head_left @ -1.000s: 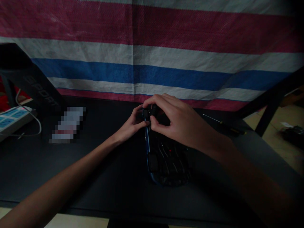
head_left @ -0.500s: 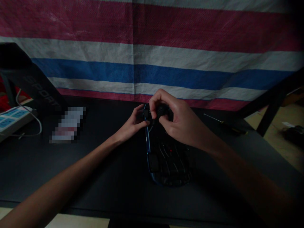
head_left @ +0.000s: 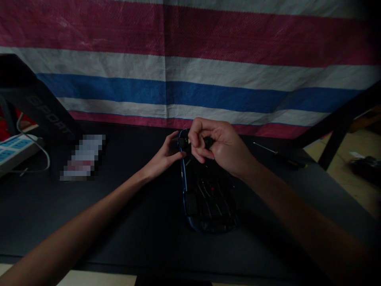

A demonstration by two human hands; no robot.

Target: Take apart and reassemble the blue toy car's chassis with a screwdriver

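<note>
An overturned, blue-edged black toy car [head_left: 217, 198] runs lengthwise bodyward from the nearer left hand [head_left: 164, 159], fingers gripping its edge, and the right hand [head_left: 222, 146], curled around a black rounded handle [head_left: 209, 142].

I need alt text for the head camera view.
The left hand holds the far end of an upturned toy car; the right hand, above it, grips a dark object, mostly hidden. A screwdriver lies to the right on the black table.

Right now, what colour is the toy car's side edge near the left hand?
Blue; the toy car's side edge shows in the head view.
</note>
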